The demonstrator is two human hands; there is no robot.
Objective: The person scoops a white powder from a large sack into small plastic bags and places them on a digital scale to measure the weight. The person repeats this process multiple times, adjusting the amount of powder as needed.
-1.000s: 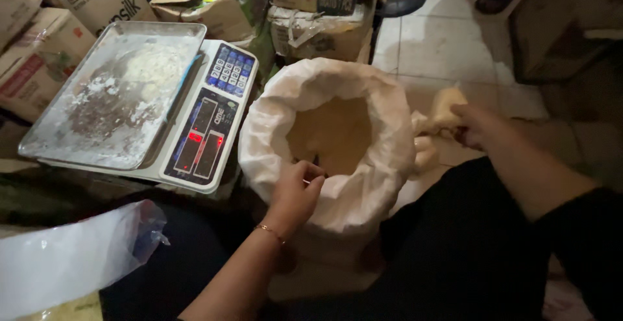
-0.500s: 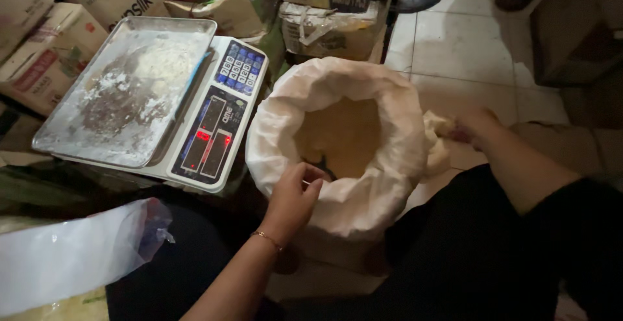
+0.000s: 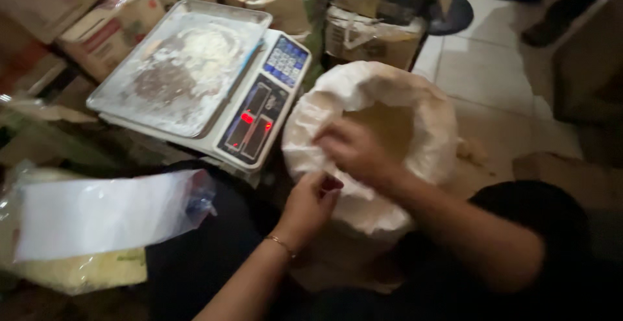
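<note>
- the floor is pale tile, beyond your fingers and to their right; someone else's feet stand at its far edge.
- the sack is white, its top rolled down into a thick rim, with pale yellowish powder inside. it sits right under both your hands, and the near rim is where your fingers meet it.
- the scale stands to the left of your fingers, its red digits lit, with a metal tray on top, dusted with white powder.
- cardboard boxes are stacked past the sack and the scale, well away from your fingers.
- a clear plastic bag lies to the left of your left wrist, apart from it, over a packet of something yellowish.
- your right hand reaches across the mouth of the sack, fingers loosely spread over the near rim; blur hides whether they grip anything.
- your left hand pinches the near rim just below the right, fingers curled narrow on the cloth, a thin bracelet at the wrist.
</note>
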